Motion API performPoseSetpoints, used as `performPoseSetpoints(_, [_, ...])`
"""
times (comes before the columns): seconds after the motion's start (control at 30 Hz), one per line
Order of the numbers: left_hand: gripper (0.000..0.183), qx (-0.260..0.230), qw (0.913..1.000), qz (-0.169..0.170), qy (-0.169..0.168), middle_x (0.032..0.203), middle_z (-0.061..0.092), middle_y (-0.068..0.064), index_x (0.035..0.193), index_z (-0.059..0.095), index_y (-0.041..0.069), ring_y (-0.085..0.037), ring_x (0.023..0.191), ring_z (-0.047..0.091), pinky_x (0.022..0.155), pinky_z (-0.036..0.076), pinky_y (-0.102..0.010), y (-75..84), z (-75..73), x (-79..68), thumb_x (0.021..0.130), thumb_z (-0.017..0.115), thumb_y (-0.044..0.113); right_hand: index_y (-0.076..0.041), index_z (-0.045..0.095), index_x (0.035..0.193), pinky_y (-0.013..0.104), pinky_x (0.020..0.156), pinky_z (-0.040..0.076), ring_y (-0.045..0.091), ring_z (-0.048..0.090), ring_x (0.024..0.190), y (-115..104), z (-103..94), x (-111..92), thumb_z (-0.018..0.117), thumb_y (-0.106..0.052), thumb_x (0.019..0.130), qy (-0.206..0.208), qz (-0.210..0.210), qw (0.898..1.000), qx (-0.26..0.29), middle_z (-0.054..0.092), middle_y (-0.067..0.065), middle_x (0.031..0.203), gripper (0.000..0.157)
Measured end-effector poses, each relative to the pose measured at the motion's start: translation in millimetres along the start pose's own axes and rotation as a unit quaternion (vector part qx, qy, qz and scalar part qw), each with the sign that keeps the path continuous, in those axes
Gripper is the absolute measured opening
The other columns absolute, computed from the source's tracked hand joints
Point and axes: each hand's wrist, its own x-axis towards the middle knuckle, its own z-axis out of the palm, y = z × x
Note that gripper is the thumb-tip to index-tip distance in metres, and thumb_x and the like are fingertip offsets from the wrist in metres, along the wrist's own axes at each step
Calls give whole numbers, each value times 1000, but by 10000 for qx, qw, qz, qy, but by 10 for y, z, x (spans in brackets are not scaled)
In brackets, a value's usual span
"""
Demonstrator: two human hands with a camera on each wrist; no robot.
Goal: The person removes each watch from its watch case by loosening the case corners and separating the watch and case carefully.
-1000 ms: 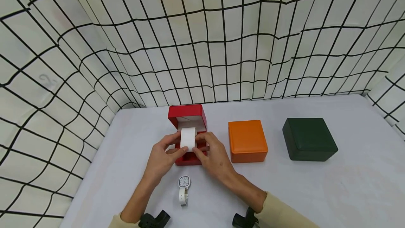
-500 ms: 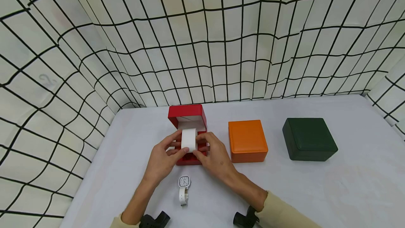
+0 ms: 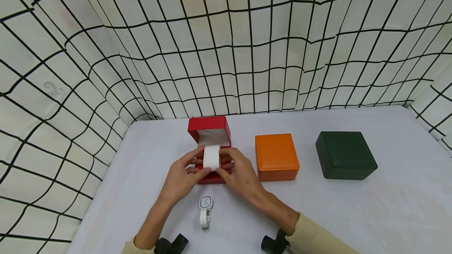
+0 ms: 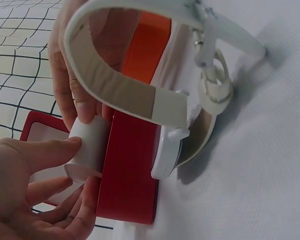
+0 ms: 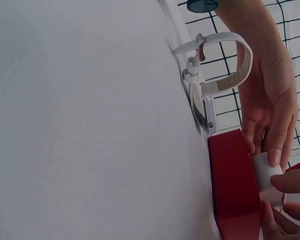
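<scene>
1. On the near half of the tabletop (image 3: 141, 160) I see one white watch (image 3: 206, 204), buckled into a loop.
2. Just beyond it are two hands: the left hand (image 3: 181, 177) and the right hand (image 3: 241, 173) pinch one white cushion (image 3: 211, 156) between them, from either side.
3. That cushion is at one open red box (image 3: 210, 180); whether it touches the bottom, I cannot tell.
4. Off to the right stand two closed boxes, one orange box (image 3: 277, 154) and one green box (image 3: 346, 154).
5. Compared with a second ago, the cushion sits slightly closer to the watch; the watch and all three boxes have stayed put.
</scene>
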Motion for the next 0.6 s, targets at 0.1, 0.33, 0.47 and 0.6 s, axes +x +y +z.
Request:
performPoseSetpoints(0.1, [69,46,10000,-11,-31,133,66,-15,153,53,13,-27,114,64,83,54,-8,0,-3,2,90,80,9,1,58,133,30,90,63,25,70,105,3,-5,5,80,1,87,-39,1,10000,-32,66,15,120,51])
performPoseSetpoints(0.33, [69,74,10000,-26,-53,131,66,-15,153,52,12,-27,114,64,85,55,-10,-9,-10,8,90,80,10,0,58,134,31,90,63,24,69,105,-1,-9,8,80,0,88,-118,33,9998,-125,66,14,120,51])
performPoseSetpoints(0.47, [69,61,9999,-35,-73,131,66,-16,153,52,12,-27,114,65,86,57,-12,-20,-12,13,90,80,10,0,58,134,32,90,63,24,69,104,-5,-10,8,80,0,88,-123,13,9998,-143,66,15,120,51])
performPoseSetpoints(0.6, [69,52,9999,-83,-106,133,64,-15,153,52,13,-27,115,64,87,58,-14,-26,-17,14,90,80,11,0,58,135,31,91,63,24,69,104,-3,-5,13,80,-1,89,-133,36,9998,-174,66,14,120,51])
